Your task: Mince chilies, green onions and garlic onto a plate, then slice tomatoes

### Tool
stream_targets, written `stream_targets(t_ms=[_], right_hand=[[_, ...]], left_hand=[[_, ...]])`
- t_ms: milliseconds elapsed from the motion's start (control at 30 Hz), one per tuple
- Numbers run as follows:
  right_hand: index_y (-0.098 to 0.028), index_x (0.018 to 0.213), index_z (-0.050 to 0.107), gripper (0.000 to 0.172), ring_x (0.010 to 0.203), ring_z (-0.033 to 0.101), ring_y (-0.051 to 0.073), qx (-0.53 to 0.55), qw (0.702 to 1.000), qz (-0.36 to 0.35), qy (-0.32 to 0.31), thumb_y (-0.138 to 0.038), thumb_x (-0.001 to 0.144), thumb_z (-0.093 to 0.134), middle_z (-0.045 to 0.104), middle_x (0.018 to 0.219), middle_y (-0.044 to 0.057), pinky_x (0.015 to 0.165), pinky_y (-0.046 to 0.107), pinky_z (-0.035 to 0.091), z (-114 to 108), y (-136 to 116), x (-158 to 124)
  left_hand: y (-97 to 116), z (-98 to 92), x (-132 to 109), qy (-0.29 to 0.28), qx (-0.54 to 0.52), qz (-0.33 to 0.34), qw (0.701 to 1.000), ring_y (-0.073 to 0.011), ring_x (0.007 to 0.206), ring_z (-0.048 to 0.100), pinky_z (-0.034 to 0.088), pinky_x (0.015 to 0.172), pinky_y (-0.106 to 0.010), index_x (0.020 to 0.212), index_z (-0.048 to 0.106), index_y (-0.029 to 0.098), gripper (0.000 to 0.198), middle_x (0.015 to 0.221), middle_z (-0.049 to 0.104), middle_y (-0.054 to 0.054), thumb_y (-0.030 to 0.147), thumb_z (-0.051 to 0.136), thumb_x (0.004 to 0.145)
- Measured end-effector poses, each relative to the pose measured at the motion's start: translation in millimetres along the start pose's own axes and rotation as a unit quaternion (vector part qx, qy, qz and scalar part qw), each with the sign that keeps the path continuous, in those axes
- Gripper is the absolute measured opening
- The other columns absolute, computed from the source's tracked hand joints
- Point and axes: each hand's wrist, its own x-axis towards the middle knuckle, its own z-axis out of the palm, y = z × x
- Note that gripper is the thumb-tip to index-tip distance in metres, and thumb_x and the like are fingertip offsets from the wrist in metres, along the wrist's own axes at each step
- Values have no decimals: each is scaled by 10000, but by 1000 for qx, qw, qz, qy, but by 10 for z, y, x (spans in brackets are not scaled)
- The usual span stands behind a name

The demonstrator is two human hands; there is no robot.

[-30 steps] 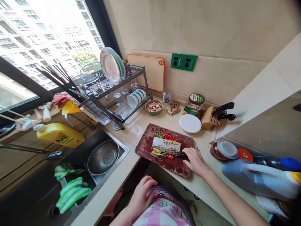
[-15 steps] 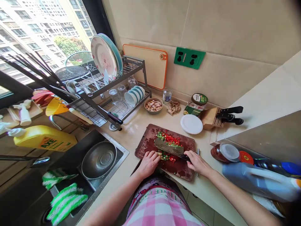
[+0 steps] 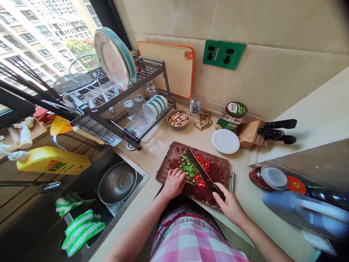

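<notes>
- Looking down from the head view, the right hand [image 3: 230, 207] has its grip clenched round the handle of a knife [image 3: 200, 168]. The dark blade lies slantwise across a chopping board [image 3: 219, 170] at the front edge of the bench [image 3: 245, 163].
- The left hand [image 3: 173, 182] rests on the board just beside the blade, fingers curled onto a heap of green chilli [image 3: 187, 169]. I cannot tell whether it pinches any pieces or only presses on them.
- Chopped red chilli [image 3: 205, 163] lies on the far side of the blade, touching it.
- The knife looks stiff and sharp, so it is best held by the handle, well back from the edge.
- The chopped bits look light, loose and damp. They would likely cling to the blade and scatter, so they are best steadied with curled fingertips.
- Behind the board stand a bowl of nuts [image 3: 178, 119], a white plate [image 3: 225, 141] and a knife block [image 3: 249, 133].
- To the left, a pan [image 3: 117, 183] sits in the sink [image 3: 89, 171].
</notes>
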Motion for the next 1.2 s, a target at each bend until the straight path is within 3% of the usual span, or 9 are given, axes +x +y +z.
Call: stream_targets(t_ms=[267,433,633,833,933,1067,1200], right_hand=[[-168,1163,499,390,940,606,212,-45,998,25,45,-383,869,360,646,1049,93,831,349,478,358,-192,12],[-168,1168,467,369,957,598,205,-96,994,25,41,-348,884,314,631,1064,104,835,334,464,458,-381,135],[-164,1183,449,342,943,607,208,-198,979,51,2,-283,889,321,625,1044,119,795,309,449,566,-649,264],[-162,1123,428,260,723,650,213,-316,942,88,-66,-251,905,319,666,817,87,557,250,394,543,-886,354],[-161,1108,423,242,653,651,205,-345,927,115,-87,-257,916,312,670,740,75,484,236,337,701,-865,347],[-137,1158,409,271,702,664,227,-399,898,163,-85,-237,923,318,681,825,121,498,247,355,946,-745,358],[-133,1181,395,291,721,665,215,-375,912,143,-84,-253,922,340,690,807,112,532,246,380,858,-766,467]], left_hand=[[-156,43,75,66,38,-120,990,-260,985,486,336,851,-408,968,549,203,199,984,582,-86,248,535,775],[-273,-7,14,84,-14,-93,992,-274,1124,427,303,924,-415,1068,511,213,353,1165,534,-95,327,599,746],[-361,30,-39,66,-44,-74,994,-225,975,513,307,873,-403,1006,526,214,192,1038,605,-65,269,510,823],[-361,30,2,65,-45,-77,994,-230,966,507,302,870,-410,956,542,222,166,981,614,-51,244,548,792],[-378,23,18,58,-57,-74,994,-232,967,502,301,865,-410,925,551,223,143,959,616,-51,227,555,782],[-407,28,37,44,-69,-71,994,-234,969,498,300,849,-417,886,556,214,98,935,620,-58,208,533,791],[-414,27,39,42,-73,-74,994,-240,981,491,298,840,-421,869,559,217,83,929,617,-62,213,529,791]])
